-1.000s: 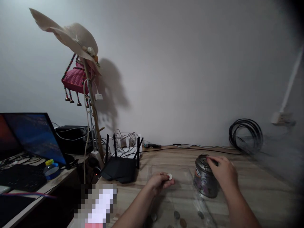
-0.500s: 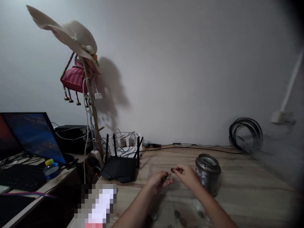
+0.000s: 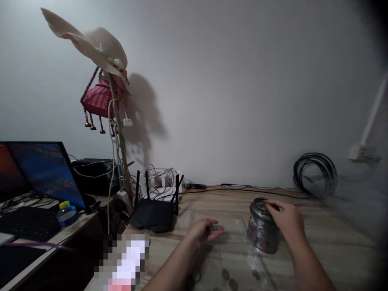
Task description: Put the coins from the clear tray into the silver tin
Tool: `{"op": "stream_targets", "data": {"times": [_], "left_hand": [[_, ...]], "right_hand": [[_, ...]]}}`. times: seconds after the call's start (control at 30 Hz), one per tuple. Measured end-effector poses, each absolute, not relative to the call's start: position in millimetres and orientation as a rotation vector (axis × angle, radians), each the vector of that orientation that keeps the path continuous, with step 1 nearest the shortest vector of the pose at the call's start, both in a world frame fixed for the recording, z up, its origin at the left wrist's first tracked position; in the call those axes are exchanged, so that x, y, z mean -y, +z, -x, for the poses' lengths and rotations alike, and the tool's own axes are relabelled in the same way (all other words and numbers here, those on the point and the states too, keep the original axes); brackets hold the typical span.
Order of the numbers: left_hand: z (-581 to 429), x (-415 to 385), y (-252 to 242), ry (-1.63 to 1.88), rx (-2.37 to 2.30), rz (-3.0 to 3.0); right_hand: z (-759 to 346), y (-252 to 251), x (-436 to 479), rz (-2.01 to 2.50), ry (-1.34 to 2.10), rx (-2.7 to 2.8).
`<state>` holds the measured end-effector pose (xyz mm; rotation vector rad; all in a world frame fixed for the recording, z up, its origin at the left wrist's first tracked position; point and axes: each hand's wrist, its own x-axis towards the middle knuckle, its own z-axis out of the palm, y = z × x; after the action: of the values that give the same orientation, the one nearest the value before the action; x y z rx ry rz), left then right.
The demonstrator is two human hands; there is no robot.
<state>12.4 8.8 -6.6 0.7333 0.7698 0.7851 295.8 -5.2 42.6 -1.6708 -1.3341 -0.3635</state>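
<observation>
A round metal tin [image 3: 263,232] with a printed side stands on the wooden table [image 3: 321,242]. My right hand [image 3: 286,216] is at its lid, fingertips pinched together over the top; what they hold, if anything, is hidden. My left hand [image 3: 206,231] is palm up to the left of the tin, fingers loosely curled around a coin [image 3: 214,227]. Below the hands, several coins lie in a clear plastic tray [image 3: 242,220], among them a silvery coin [image 3: 225,274] and a brownish coin [image 3: 233,284].
A black router [image 3: 153,216] with upright antennas stands left of my hands, white cables behind it. Coiled black cable [image 3: 315,173] rests by the wall at the right. On the left are a monitor [image 3: 45,169], a bottle [image 3: 66,214] and a stand with a hat [image 3: 103,46].
My right hand has moved right, from beside my left hand to the top of the tin. My left hand has stayed nearly in place, its fingers slightly more open.
</observation>
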Motion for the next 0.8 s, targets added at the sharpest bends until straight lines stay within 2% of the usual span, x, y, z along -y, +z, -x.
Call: {"op": "stream_targets", "data": {"times": [0.1, 0.23, 0.3, 0.53, 0.6, 0.7, 0.8], "left_hand": [[-11.9, -9.6, -7.4, 0.78, -0.758, -0.717], [-11.3, -11.8, -9.9, 0.787, -0.748, -0.715], [-11.5, -11.9, -9.9, 0.788, -0.758, -0.733], [-13.9, -8.4, -5.1, 0.831, -0.765, -0.796], [-14.2, -8.0, -4.8, 0.825, -0.753, -0.804], [-12.9, -8.2, -5.4, 0.76, -0.683, -0.774], [-10.8, -9.3, -6.7, 0.75, -0.662, -0.703]], "right_hand": [[-299.4, 40.0, 2.1, 1.699, -0.24, 1.361], [-271.9, 48.5, 13.2, 1.525, -0.649, 1.261], [-245.9, 50.1, 18.3, 1.352, -0.656, 1.316], [-162.7, 18.6, 11.2, 1.303, 0.203, 2.092], [-156.1, 10.8, 8.3, 1.343, 0.33, 2.151], [-159.2, 12.5, 8.8, 1.388, 0.244, 2.123], [-174.8, 28.9, 14.2, 1.351, -0.046, 2.003]]}}
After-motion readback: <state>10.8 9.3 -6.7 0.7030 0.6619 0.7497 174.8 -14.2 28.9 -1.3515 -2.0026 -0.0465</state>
